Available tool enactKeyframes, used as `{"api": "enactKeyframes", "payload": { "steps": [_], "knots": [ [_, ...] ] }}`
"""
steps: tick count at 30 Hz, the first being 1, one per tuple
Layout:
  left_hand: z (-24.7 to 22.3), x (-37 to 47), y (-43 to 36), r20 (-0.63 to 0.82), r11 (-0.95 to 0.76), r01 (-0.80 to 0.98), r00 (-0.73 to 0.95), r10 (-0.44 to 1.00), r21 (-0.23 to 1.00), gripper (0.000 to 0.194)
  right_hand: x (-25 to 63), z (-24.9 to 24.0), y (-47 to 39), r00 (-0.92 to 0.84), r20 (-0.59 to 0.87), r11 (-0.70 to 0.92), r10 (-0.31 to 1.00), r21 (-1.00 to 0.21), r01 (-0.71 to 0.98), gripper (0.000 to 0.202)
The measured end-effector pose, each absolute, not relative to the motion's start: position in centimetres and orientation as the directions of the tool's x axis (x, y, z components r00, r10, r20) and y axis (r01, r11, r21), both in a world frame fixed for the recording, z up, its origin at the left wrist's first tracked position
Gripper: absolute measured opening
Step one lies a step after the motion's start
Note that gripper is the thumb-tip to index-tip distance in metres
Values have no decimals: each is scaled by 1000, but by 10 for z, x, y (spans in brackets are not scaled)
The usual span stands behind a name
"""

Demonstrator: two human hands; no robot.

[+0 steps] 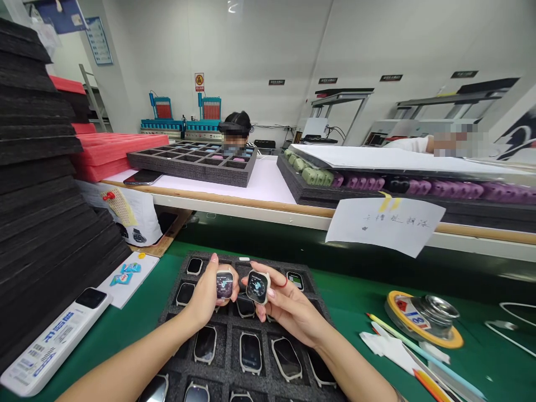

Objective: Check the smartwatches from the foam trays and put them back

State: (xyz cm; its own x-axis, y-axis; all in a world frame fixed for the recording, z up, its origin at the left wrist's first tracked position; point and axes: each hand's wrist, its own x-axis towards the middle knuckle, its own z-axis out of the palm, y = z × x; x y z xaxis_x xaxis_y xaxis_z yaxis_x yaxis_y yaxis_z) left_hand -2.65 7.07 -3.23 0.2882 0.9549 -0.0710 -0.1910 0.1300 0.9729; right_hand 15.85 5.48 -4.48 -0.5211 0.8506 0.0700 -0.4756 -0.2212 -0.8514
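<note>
My left hand [207, 293] is closed around a smartwatch body [225, 285] whose lit screen shows a watch face. Close beside it, my right hand [288, 304] grips a second smartwatch body [257, 287] between thumb and fingers, its screen also lit with a dial. Both are held just above a black foam tray [228, 340]. In the tray's compartments lie several more strapless watches, among them a dark-screened watch [250, 353] below my hands. One watch [295, 280] at the right shows a lit screen. My hands and forearms hide some compartments.
Stacked black foam sheets [37, 184] rise at the left, near a white power bank [56, 340]. A tape roll [422, 318] and pencils [419, 346] lie at the right. Across the shelf [268, 178] are a foam tray [192, 164] and purple and green cases [368, 184]. A person [235, 131] sits opposite.
</note>
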Motion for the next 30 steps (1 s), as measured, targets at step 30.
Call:
{"api": "enactKeyframes", "payload": {
  "steps": [30],
  "knots": [
    [-33,-27,71,-36,103,-203,310,950,974,58,157,-48,56,-553,97,-213,828,-857,-469,41]
  ]
}}
